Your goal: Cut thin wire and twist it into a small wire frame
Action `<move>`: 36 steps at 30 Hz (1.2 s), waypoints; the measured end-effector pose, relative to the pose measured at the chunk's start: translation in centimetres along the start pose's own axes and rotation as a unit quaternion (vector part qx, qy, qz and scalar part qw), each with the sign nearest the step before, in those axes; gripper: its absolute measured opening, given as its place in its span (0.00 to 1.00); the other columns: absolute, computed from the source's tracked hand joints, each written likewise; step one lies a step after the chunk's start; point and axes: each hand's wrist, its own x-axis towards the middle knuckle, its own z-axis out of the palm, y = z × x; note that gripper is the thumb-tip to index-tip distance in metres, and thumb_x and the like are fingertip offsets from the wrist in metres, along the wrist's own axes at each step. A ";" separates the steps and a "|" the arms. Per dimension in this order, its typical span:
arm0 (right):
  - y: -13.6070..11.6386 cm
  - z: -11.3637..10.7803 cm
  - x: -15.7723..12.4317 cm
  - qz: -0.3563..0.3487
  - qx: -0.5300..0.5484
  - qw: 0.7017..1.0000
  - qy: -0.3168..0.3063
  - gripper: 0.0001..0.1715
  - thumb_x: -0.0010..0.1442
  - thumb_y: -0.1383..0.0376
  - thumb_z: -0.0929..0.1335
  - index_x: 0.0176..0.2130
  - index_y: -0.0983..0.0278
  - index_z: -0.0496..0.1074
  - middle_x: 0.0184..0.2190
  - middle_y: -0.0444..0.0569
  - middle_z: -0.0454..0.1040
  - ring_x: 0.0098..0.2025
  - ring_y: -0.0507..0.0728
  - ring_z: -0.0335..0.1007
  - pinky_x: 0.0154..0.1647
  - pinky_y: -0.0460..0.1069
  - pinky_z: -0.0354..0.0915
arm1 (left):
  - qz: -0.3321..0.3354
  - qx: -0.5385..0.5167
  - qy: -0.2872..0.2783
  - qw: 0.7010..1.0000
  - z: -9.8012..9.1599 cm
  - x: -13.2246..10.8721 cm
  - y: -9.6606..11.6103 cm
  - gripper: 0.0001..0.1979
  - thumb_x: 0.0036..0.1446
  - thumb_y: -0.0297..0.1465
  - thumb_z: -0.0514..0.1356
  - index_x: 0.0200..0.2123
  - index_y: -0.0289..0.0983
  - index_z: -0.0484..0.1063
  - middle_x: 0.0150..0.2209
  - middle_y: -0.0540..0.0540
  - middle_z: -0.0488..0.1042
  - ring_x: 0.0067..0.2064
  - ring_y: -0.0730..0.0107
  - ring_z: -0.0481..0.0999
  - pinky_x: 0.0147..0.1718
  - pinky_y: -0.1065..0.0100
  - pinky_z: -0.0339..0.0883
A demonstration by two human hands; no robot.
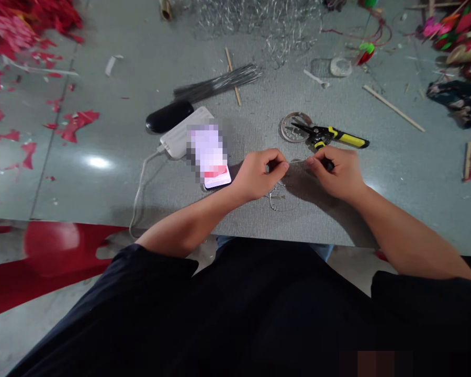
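Wire handling mid-way: thin wire [297, 161] at right of centre, strung between left hand [264, 173] and right hand [337, 173]. Fingers of both pinched tight on it, one end each; final shape can't be told. Bent wire bits [277, 201] lie just below the hands. Judging by the straight wire bundle [220, 82] at upper centre, stock remains; silver tangle [259, 23] at top edge maybe finished pieces, count unclear. Cutters [349, 139] lie beyond the right hand, jaws over a round dish [286, 128]; whether that hand touches a handle, can't tell.

Worktop [113, 131] grey, littered: red scraps [76, 123] left, lit phone [215, 180] centre-left, sticks [394, 107] upper right. Red chair [55, 246] lower left, pale floor [8, 340].
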 end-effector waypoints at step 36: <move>-1.2 0.1 0.0 -0.009 0.041 0.990 -0.135 0.36 0.85 0.32 0.76 0.38 0.55 0.76 0.26 0.44 0.72 0.29 0.59 0.64 0.35 0.57 0.60 | 0.024 0.027 -0.049 0.998 0.1 -0.4 0.2 0.11 0.78 0.32 0.67 0.37 0.42 0.78 0.33 0.48 0.83 0.36 0.65 0.79 0.42 0.59 0.71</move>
